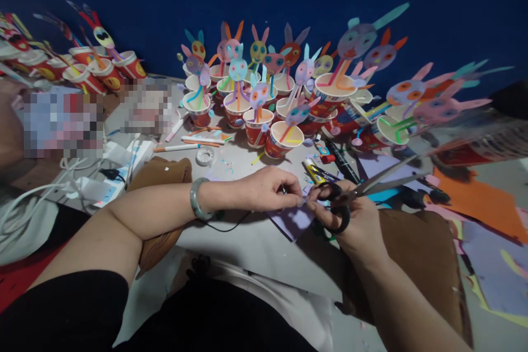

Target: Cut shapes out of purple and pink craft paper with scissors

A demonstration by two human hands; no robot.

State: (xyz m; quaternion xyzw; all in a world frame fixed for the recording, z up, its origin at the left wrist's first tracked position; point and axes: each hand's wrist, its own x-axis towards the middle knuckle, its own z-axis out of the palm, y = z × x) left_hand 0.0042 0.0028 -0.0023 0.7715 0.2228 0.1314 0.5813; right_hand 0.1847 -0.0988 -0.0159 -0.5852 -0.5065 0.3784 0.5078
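1. Holding the scissors (358, 190) in the right hand (359, 225), closed about the black handle loops, with blades spread wide and pointing away to the right.
2. Pinching a tiny pale piece (304, 201) (too small to make out) between the thumb and fingertips of the left hand (270, 188), just left of the scissors' handles.
3. Bunching the right hand's fingertips beside that same piece, just left of the scissors; cannot tell whether touching it.
4. Showing purple paper (292, 226) on the tabletop (243, 241), beneath the hands and left of the scissors' handles.
5. Wearing a green bangle (196, 201) on the left wrist, well left of the scissors.
6. Having a yellow glue stick (313, 170) and a black marker (342, 158) near, just beyond the scissors.
7. Facing paper cups (278, 147) with rabbit-eared paper faces, crowded farther beyond the scissors.
8. Keeping brown padded cloth (406, 253) on the near side of the scissors, with orange paper (482, 198) off to their right.
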